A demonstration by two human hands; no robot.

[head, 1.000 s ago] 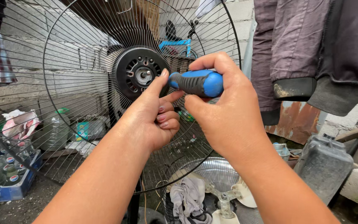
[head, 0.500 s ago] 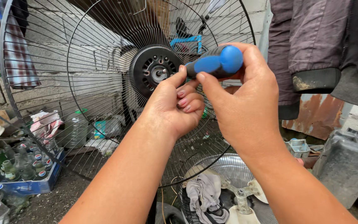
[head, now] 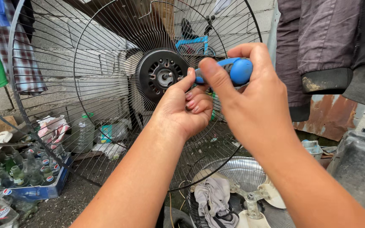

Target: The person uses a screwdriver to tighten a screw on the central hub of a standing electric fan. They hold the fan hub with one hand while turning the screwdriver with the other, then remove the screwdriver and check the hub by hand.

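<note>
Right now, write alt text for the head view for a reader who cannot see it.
A right hand grips a blue-handled screwdriver pointed at the black motor hub of a wire fan guard, while the left hand steadies its front end near the hub. Behind are a block wall, hanging clothes and a crate of glass bottles.

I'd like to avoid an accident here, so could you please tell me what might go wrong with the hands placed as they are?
1. The left hand steadies the screwdriver near its tip; a slip might jab those fingers.
2. Both hands work close to the wire guard, whose thin wires could scrape knuckles if the tool jumps off the hub.
3. Anything dropped may vanish among the rags and clutter below.
</note>
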